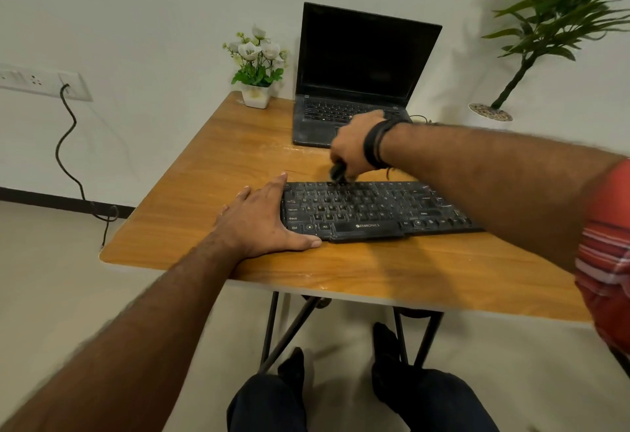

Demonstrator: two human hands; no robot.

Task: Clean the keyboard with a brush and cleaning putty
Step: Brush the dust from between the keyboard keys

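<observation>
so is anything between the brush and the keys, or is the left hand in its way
Nothing visible blocks it. The right hand holds the brush right at the keyboard's top row. The left hand lies flat at the keyboard's left end, clear of the brush.

Glossy wood-grain table (211, 172), dusty matt plastic keyboard (368, 210)

A black, dusty keyboard (371, 211) lay flat on the wooden table, its long side roughly along the near edge, white legends on its keys. At its far edge a small dark, blurred object, probably the brush (337, 172), pointed down at the top key row.
</observation>
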